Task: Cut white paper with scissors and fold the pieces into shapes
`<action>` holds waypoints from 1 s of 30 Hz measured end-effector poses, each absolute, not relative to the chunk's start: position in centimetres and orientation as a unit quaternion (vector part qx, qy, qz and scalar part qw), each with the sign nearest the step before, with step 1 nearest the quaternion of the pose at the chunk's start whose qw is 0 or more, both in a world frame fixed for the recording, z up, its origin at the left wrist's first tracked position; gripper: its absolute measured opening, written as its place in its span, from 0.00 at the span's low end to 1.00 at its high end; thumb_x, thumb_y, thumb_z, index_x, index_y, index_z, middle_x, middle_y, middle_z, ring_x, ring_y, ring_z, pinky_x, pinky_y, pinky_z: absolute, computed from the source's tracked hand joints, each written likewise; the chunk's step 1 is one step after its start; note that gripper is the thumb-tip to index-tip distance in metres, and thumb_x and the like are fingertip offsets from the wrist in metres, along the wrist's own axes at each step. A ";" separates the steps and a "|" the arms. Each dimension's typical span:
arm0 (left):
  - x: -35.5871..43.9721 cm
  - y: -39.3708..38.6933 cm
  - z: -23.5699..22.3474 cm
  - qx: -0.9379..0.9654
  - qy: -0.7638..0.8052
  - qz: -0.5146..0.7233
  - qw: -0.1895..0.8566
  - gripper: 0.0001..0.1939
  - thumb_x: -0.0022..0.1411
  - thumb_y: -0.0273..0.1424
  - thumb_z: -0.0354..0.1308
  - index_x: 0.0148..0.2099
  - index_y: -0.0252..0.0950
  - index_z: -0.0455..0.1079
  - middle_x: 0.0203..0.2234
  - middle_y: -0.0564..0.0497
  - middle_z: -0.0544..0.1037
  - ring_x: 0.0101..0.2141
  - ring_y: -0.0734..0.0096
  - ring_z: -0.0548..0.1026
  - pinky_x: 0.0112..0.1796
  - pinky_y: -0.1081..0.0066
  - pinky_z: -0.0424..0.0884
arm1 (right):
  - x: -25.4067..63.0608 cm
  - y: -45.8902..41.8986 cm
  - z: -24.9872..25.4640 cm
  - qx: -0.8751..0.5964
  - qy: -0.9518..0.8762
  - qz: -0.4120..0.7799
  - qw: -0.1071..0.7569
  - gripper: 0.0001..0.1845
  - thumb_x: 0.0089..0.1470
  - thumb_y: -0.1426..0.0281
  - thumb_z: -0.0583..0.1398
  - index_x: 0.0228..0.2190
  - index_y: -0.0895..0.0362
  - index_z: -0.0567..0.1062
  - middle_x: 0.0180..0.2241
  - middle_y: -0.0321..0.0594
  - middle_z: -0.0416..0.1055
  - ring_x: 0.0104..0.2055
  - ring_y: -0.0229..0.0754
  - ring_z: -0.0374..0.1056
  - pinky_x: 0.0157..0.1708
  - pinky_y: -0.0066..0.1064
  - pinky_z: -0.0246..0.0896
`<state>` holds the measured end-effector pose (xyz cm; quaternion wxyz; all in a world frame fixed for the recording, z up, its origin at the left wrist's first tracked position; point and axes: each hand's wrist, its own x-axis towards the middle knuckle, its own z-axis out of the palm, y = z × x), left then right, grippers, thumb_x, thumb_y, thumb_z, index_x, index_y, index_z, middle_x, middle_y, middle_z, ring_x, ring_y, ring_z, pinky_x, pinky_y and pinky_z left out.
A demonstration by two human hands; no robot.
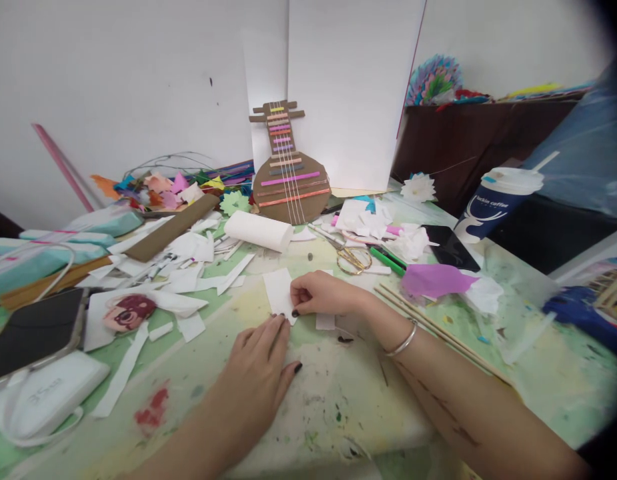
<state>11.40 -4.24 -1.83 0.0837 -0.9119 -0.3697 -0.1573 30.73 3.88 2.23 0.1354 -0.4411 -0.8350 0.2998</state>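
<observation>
My left hand (258, 367) lies on the table with its fingers stretched out, the fingertips pressing the lower edge of a small piece of white paper (277, 287). My right hand (321, 293) has its fingers curled in and pinches the right side of that same paper; the exact grip is partly hidden by the fingers. Another white paper strip (325, 321) sticks out from beneath my right hand. Just behind lies a white paper roll (258, 231). To the right are gold-handled scissors (355, 260) and a green-handled cutter (387, 261).
A cardboard lute (291, 190) leans at the back. Paper scraps (188, 257) cover the left side, with a tablet (38, 330) and a white power bank (48, 393) nearby. On the right are wooden sticks (438, 327), purple paper (432, 280), a phone (451, 247) and a coffee cup (498, 207).
</observation>
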 end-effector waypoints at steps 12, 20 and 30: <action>11.4 -4.7 -1.9 -0.906 -0.389 -0.138 0.091 0.25 0.65 0.40 0.41 0.59 0.31 0.57 0.53 0.39 0.67 0.52 0.55 0.63 0.48 0.57 0.60 | 30.8 4.0 2.0 -0.436 -0.831 0.317 0.137 0.02 0.43 0.75 0.61 0.25 0.60 0.72 0.22 0.32 0.66 0.24 0.31 0.59 0.24 0.22 0.50; 11.7 -4.7 -1.5 -0.908 -0.388 -0.126 0.094 0.25 0.64 0.39 0.43 0.58 0.30 0.58 0.54 0.36 0.64 0.54 0.53 0.60 0.49 0.55 0.60 | 31.1 4.2 1.9 -0.413 -0.836 0.335 0.135 0.02 0.43 0.75 0.61 0.25 0.60 0.72 0.22 0.32 0.66 0.24 0.30 0.59 0.24 0.22 0.50; 12.0 -5.3 -1.4 -0.913 -0.384 -0.116 0.077 0.23 0.64 0.32 0.42 0.59 0.27 0.57 0.54 0.37 0.65 0.55 0.54 0.60 0.51 0.55 0.59 | 30.8 4.0 2.0 -0.431 -0.832 0.323 0.137 0.02 0.42 0.75 0.61 0.24 0.60 0.73 0.21 0.32 0.65 0.24 0.30 0.59 0.23 0.22 0.49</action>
